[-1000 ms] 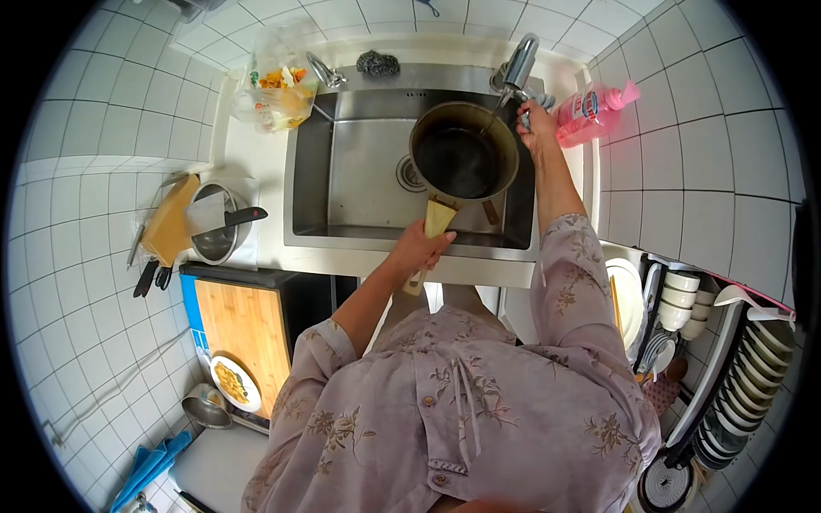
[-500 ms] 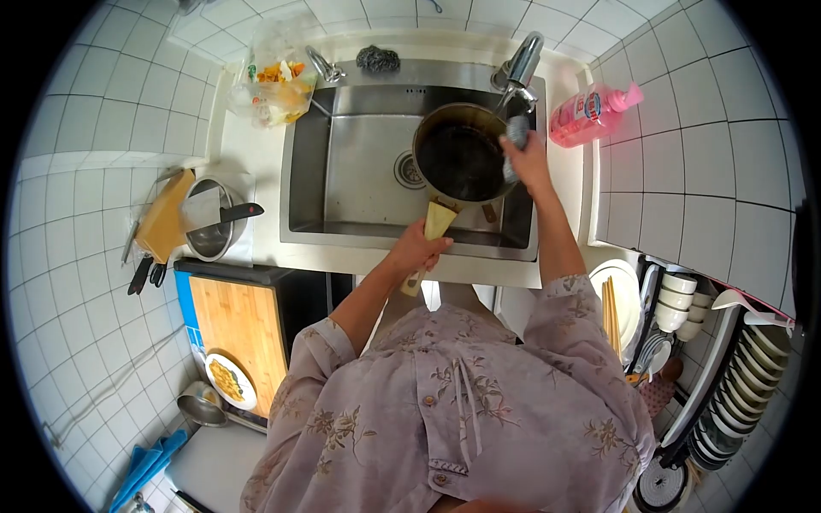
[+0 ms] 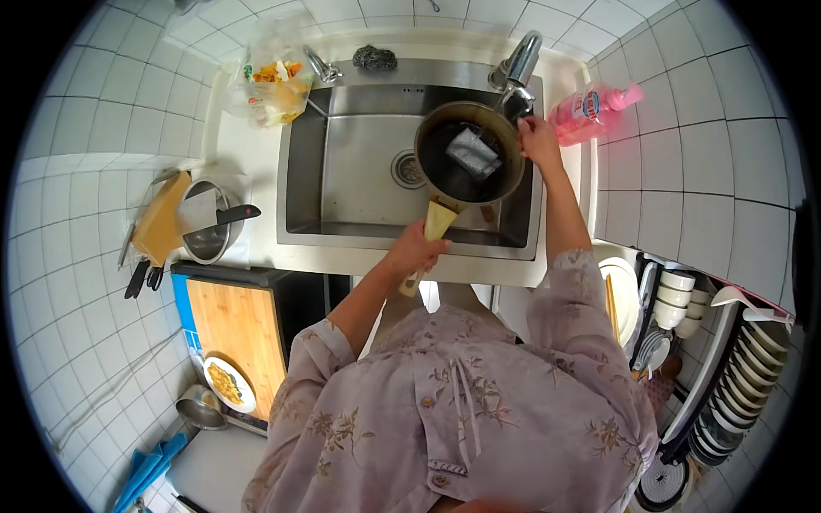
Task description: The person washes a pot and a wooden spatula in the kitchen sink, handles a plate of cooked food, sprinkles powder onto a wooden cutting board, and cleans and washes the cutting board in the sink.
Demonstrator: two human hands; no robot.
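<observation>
A grey pad is lying inside the pot, which the left hand is holding over the sink, gripping its yellow handle. The right hand is hovering near the tap, its grip unclear. A pink bottle is standing alongside.

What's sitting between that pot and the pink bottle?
The right hand and the sink's right rim lie between the pot and pink bottle, as the head view shows.

Pan is v. dk inside; handle is pale yel. Cloth looks silvery gry, exact shade hard to tell. Soap btl. is pink. Shirt is dusty mauve w/ brn. floral sprigs.
</observation>
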